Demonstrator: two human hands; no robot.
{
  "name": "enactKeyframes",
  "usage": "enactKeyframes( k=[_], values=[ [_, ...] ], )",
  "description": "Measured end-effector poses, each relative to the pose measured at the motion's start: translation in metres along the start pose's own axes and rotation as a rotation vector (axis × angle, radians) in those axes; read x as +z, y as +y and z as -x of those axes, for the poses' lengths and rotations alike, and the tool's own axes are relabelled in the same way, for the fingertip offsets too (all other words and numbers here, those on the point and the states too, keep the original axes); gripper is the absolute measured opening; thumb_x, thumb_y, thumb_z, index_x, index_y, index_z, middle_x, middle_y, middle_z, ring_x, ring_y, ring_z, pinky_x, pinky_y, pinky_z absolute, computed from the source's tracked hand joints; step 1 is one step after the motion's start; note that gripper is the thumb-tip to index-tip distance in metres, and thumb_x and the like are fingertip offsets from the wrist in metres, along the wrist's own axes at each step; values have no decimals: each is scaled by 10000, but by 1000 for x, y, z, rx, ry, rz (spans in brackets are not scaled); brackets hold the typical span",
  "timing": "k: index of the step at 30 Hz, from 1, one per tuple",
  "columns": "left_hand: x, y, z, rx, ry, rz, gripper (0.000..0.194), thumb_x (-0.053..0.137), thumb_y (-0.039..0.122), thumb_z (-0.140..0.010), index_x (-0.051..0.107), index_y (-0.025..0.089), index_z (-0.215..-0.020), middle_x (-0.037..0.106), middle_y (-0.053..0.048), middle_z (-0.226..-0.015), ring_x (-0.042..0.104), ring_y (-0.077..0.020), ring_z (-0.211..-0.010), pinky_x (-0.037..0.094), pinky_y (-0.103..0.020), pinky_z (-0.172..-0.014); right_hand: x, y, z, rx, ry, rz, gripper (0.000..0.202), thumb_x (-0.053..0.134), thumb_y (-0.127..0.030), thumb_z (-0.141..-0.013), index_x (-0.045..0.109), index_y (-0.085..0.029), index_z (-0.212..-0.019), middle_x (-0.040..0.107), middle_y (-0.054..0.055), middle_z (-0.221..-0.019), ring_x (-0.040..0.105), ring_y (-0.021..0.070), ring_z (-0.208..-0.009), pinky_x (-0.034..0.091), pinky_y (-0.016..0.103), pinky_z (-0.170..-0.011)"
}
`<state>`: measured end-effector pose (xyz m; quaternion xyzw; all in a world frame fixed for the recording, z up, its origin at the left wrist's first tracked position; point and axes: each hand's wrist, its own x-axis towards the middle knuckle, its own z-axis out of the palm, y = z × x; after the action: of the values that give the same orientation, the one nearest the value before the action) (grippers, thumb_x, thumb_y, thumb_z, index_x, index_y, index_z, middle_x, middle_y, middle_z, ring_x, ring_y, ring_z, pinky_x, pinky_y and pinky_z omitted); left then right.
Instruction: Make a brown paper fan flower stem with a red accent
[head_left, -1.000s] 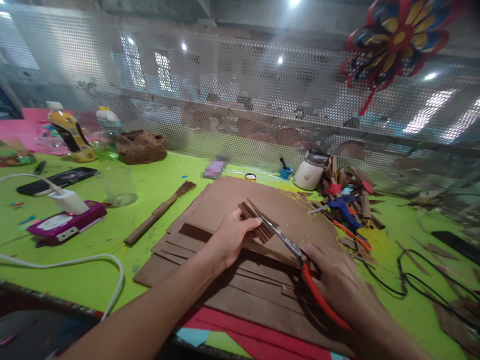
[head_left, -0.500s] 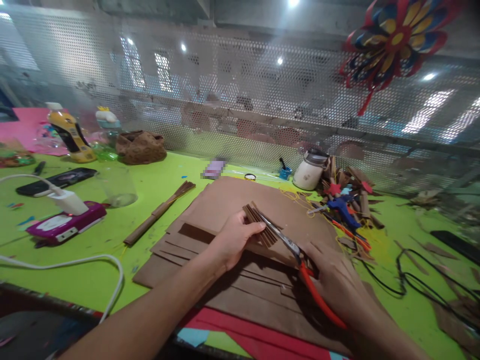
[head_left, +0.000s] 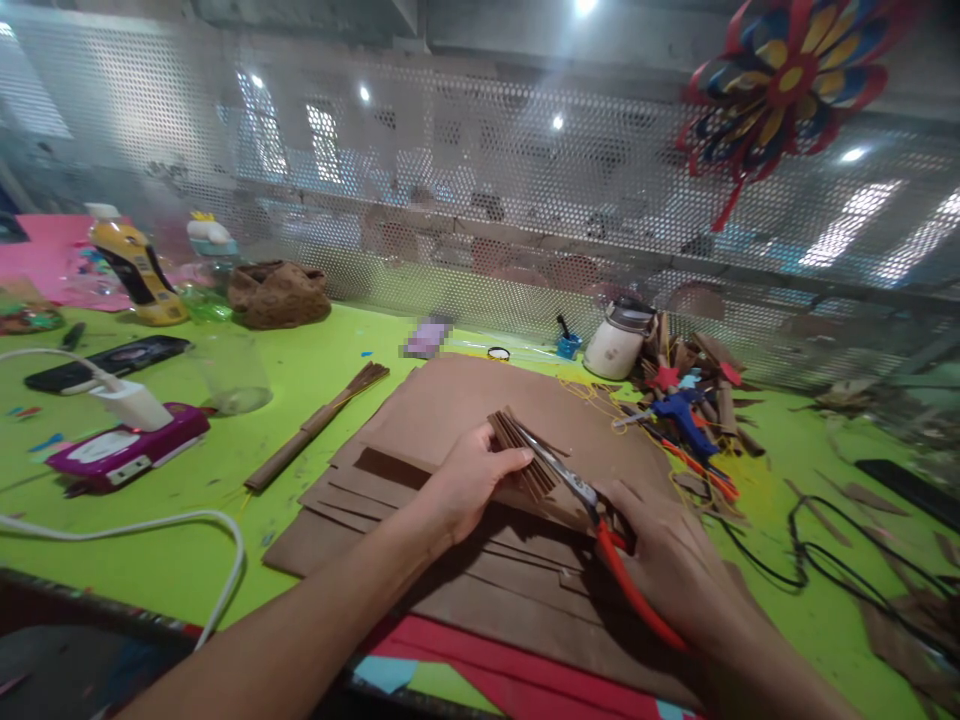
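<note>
At the centre of the frame, the left hand (head_left: 469,480) is pinching a fanned bundle of thin brown paper strips (head_left: 522,455) above the stacked brown paper sheets (head_left: 450,410). Just right of it, the right hand (head_left: 671,565) is gripping the red-handled steel scissors (head_left: 592,520), their blades lying nearly closed against the bundle.

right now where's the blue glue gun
In the head view the blue glue gun lies on the green table, right of the brown sheets, in the scrap pile beside the white jar, beyond the right hand.

This is a craft workshop. A green table (head_left: 315,370) holds brown paper sheets (head_left: 450,400). Near them lie a blue glue gun (head_left: 679,412) and paper scraps (head_left: 705,365).
</note>
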<state>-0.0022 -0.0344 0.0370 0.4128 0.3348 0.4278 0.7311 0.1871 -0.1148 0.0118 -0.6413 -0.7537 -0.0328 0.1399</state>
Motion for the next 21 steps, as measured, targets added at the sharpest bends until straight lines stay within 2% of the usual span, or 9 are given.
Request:
enactKeyframes(
  k=[5, 15, 21],
  values=[
    [1, -1, 0, -3, -23, 16, 217, 619, 76, -660, 553, 124, -861, 636, -43, -777, 599, -129, -675, 463, -274, -699, 3, 0, -1, -8, 28, 10, 165, 459, -246, -771, 556, -218, -900, 572, 41, -821, 546, 192, -734, 351, 262, -603],
    [1, 0, 0, 1, -16, 5, 182, 592, 62, -678, 546, 122, -843, 622, -41, -782, 591, -121, -675, 463, -258, -673, 6, 0, 3, -21, 73, 26, 206, 461, -266, -780, 571, -231, -951, 608, 29, -754, 558, 189, -668, 327, 257, -564],
    [2, -1, 1, -4, -30, 1, 167, 610, 71, -668, 555, 113, -819, 623, -42, -763, 592, -119, -668, 466, -260, -684, 6, 0, -1, -18, 55, 29, 186, 475, -268, -756, 565, -236, -916, 603, 25, -801, 548, 183, -675, 339, 252, -574]
  ],
)
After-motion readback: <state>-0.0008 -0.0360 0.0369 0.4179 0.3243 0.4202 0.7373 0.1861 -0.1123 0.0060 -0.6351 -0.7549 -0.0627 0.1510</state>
